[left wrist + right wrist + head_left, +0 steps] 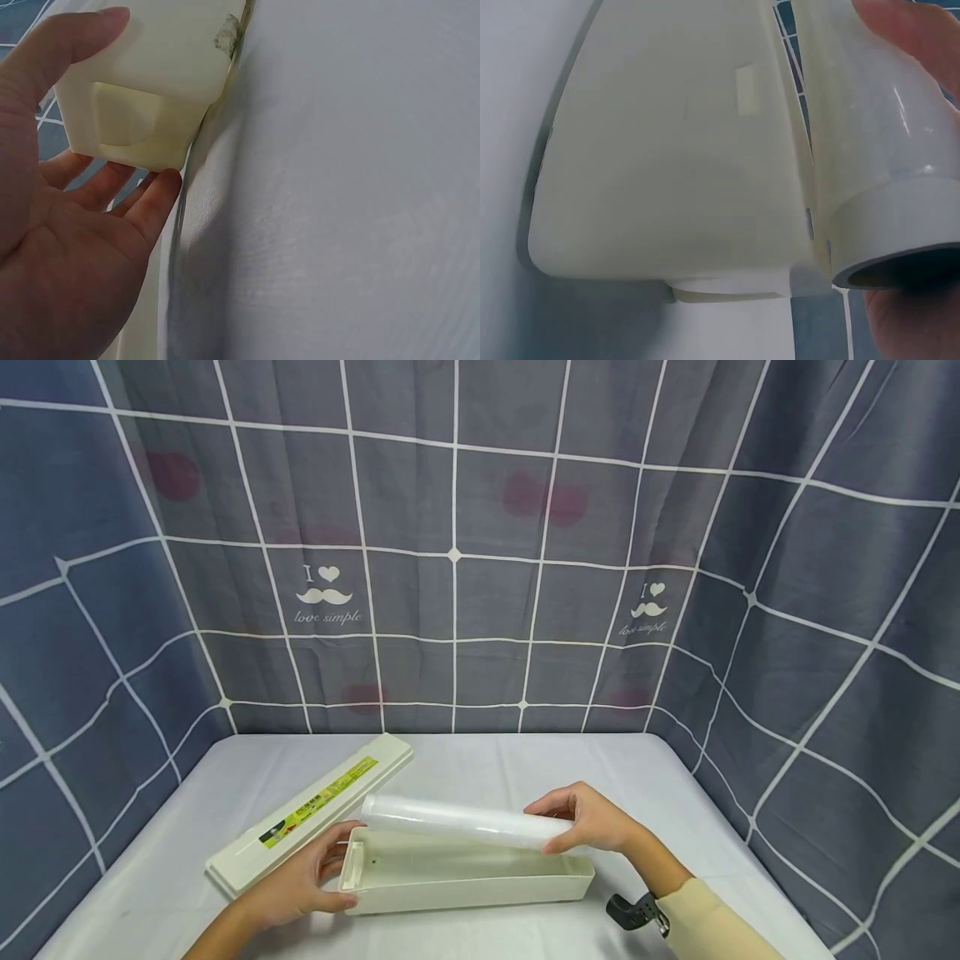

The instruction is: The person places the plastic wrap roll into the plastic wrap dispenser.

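A roll of cling film, clear and whitish with a hollow core, is in my right hand, which grips it near its right end with thumb and fingers. The roll slants over the open cream plastic box. In the right wrist view, the roll's open core end is beside the box's long wall. My left hand holds the box's left end, with the thumb on its front wall and the fingers around the end.
A long cream lid with a green-yellow label lies diagonally behind my left hand. White cloth covers the table. Grey checked curtains hang at the back and both sides. My right wrist wears a black strap.
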`<state>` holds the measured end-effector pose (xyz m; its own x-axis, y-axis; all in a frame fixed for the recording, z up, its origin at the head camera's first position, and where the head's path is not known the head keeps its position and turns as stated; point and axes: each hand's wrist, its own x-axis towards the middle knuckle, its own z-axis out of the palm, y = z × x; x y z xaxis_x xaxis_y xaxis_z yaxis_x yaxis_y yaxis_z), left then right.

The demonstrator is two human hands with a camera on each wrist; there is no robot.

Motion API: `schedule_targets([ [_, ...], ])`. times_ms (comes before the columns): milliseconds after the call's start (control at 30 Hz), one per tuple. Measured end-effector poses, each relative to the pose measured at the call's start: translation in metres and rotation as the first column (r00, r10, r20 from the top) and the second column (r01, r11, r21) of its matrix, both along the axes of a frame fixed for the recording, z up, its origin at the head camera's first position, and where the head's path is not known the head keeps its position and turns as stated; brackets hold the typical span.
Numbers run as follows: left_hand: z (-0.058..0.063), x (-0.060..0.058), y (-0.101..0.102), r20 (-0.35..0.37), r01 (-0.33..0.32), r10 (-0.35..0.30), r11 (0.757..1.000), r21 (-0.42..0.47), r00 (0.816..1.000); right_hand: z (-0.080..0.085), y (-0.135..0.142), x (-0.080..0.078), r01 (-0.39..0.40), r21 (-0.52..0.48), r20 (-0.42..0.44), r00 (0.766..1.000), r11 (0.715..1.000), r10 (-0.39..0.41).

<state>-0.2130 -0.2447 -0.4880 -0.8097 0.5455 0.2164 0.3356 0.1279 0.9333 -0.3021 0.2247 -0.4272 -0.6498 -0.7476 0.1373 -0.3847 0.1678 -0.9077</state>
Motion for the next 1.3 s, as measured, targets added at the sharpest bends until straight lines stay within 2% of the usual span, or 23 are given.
schedule_targets([
  [300,-0.001,0.0,-0.001,0.004,-0.018,0.018,1.0,-0.02,1.0,0.0,-0.006,0.001,-0.019,0.063,-0.008,1.0,0.998,0.02],
  [600,0.001,0.001,0.0,-0.005,-0.001,0.001,1.0,0.005,1.0,-0.001,-0.01,0.001,-0.051,0.071,0.003,0.999,0.996,0.051],
  [833,0.001,0.001,0.0,0.024,-0.009,0.009,1.0,-0.003,1.0,0.0,-0.012,0.002,-0.062,0.08,0.006,0.998,0.995,0.062],
  [1100,-0.005,-0.001,-0.002,-0.03,0.013,-0.013,1.0,0.022,0.999,-0.001,-0.014,0.004,-0.041,0.121,0.003,0.999,0.992,0.041],
  [1300,-0.004,-0.002,0.0,-0.049,0.021,-0.019,0.999,0.028,0.999,-0.001,-0.017,0.006,-0.017,0.142,-0.006,1.0,0.99,0.018],
])
